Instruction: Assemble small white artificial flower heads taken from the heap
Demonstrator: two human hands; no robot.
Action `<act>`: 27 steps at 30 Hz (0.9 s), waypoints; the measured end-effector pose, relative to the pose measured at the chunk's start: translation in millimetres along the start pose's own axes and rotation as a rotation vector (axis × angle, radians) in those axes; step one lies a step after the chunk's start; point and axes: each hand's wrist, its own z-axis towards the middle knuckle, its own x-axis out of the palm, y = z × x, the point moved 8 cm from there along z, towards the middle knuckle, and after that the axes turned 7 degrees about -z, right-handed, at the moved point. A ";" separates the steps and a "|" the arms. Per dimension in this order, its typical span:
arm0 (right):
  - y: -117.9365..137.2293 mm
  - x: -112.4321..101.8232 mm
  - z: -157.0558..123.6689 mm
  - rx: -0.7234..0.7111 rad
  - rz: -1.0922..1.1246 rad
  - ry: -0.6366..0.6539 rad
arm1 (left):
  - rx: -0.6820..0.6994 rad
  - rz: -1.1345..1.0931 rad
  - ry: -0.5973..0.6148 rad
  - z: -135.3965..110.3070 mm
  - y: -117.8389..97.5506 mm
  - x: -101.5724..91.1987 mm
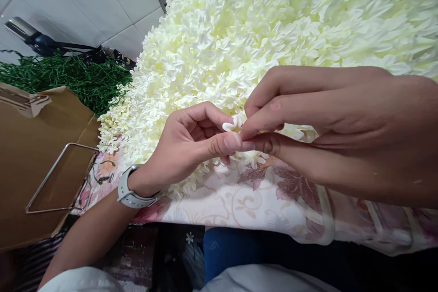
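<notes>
A small white artificial flower (235,123) is pinched between my two hands, its petals showing just above the thumb tips. My left hand (191,139), with a pale watch strap (132,191) at its wrist, closes thumb and fingers on it from the left. From the right, my right hand (328,123) presses thumb and forefinger together at the same flower. The flower's underside is hidden by the thumbs. Behind both hands rises a large heap of loose cream-white flowers (205,54), and a few lie just below my fingers.
The heap rests on a flower-patterned tablecloth (219,203). Tangled green plastic stems (68,77) lie at the left, behind a cardboard box (68,123) with a bent metal wire frame (51,178) against it. White tiles (85,0) cover the wall. One flower (189,237) is below the table edge.
</notes>
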 end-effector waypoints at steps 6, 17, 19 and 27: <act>-1.1 1.4 0.4 0.031 -0.014 0.074 | 0.040 0.018 -0.034 -0.1 -4.0 -0.2; -19.7 8.8 1.4 0.316 0.368 0.101 | 0.062 0.048 -0.064 -2.4 -10.2 0.3; -20.8 6.9 1.3 0.333 0.407 0.080 | 0.067 0.036 -0.054 -2.7 -9.9 0.5; -21.7 8.1 -0.7 0.391 0.417 0.066 | 0.095 0.029 -0.095 -2.3 -11.2 -0.6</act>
